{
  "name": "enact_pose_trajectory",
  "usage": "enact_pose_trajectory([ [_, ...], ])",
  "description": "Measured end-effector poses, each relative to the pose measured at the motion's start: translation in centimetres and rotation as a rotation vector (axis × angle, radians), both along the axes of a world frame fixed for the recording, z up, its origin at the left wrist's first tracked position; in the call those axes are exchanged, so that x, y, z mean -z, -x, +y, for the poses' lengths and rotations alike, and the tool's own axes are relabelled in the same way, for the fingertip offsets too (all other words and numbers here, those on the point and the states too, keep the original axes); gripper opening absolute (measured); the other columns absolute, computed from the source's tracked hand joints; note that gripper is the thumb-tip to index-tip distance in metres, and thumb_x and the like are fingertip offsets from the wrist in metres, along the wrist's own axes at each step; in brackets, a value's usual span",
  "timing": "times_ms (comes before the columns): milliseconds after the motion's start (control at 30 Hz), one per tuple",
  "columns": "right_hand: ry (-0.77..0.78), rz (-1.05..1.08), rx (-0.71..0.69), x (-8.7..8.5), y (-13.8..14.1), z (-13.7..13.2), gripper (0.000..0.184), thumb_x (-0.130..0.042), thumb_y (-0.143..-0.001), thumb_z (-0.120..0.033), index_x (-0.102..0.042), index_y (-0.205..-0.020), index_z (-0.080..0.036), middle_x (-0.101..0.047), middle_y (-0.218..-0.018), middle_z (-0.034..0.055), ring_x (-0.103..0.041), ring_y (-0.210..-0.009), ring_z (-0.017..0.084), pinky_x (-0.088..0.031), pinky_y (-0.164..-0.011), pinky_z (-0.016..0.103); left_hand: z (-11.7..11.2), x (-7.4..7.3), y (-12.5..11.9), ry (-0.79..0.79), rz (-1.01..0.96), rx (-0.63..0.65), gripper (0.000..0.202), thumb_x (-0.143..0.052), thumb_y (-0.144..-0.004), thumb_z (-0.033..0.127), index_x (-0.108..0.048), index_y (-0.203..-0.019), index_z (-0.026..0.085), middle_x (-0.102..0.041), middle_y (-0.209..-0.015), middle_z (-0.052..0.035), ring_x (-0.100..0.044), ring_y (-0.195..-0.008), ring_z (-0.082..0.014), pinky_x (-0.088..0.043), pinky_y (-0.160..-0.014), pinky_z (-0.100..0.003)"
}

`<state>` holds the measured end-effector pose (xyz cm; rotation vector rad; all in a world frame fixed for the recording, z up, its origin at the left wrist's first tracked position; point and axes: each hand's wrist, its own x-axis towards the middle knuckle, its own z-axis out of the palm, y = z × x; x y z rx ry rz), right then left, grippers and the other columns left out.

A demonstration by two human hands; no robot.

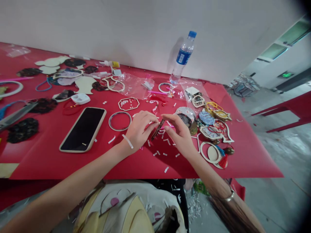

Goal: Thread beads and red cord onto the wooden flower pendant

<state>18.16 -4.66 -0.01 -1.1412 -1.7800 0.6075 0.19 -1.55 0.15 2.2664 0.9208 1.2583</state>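
Between my two hands a thin dark brown, mottled flat piece [157,130] is held tilted, almost edge-on, just above the red tabletop. My left hand [139,128] is closed, with its fingertips on the piece's left side. From the right, my right hand [180,133] has thumb and forefinger curled against its upper end. What faces the far side of the piece is hidden. Small white paper strips [166,169] lie scattered under and around the hands, and one strip [127,141] clings to my left wrist. A patterned ring [120,112] lies just left of my left hand.
A phone [83,129] lies at left, near a utility knife [18,116] and several dark mottled discs. A water bottle [182,58] stands by the wall. Wooden frames, tassels and ornaments [213,127] crowd the right side. A shallow frame with small beads [128,104] sits behind the ring.
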Motion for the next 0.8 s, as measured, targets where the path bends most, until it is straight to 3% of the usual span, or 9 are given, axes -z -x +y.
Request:
enact_pose_trajectory([
  [133, -0.037, -0.01, -0.005, -0.1, 0.9, 0.0, 0.023, -0.056, -0.087, -0.03, -0.057, -0.109, -0.022, -0.062, -0.112, 0.0068, -0.056, -0.107, 0.018, -0.043, -0.096, 0.036, 0.2, 0.0, 0.1, 0.074, -0.055, 0.023, 0.01, -0.048, -0.091, 0.025, -0.056, -0.087, 0.02, -0.061, -0.088, -0.0036, -0.055, -0.086, -0.016, -0.044, -0.081, -0.032],
  [233, 0.051, 0.036, -0.043, 0.2, 1.2, 0.2, 0.025, -0.059, -0.085, -0.028, -0.056, -0.109, -0.021, -0.062, -0.105, 0.0052, -0.058, -0.1, 0.016, -0.045, -0.091, 0.033, 0.3, 0.0, 0.1, 0.094, -0.08, 0.043, 0.011, -0.049, -0.091, 0.025, -0.056, -0.085, 0.019, -0.059, -0.089, -0.0041, -0.055, -0.088, -0.0162, -0.044, -0.082, -0.032],
  [467, 0.23, 0.312, -0.065, 1.0, 1.6, 0.0, 0.015, -0.053, -0.087, -0.035, -0.055, -0.089, -0.021, -0.057, -0.081, -0.0007, -0.056, -0.075, 0.012, -0.047, -0.071, 0.025, 0.3, 0.2, -0.1, 0.178, -0.103, 0.089, 0.015, -0.048, -0.091, 0.029, -0.054, -0.083, 0.019, -0.057, -0.087, -0.0048, -0.055, -0.086, -0.0164, -0.045, -0.082, -0.032],
  [800, 0.238, 0.316, -0.05, 0.9, 1.3, -0.3, 0.011, -0.052, -0.085, -0.03, -0.052, -0.082, -0.02, -0.052, -0.074, -0.0028, -0.049, -0.068, 0.011, -0.041, -0.063, 0.022, 0.1, 0.2, -0.3, 0.285, 0.021, 0.113, 0.012, -0.049, -0.09, 0.027, -0.057, -0.086, 0.019, -0.062, -0.083, -0.0012, -0.057, -0.077, -0.0138, -0.046, -0.069, -0.024],
])
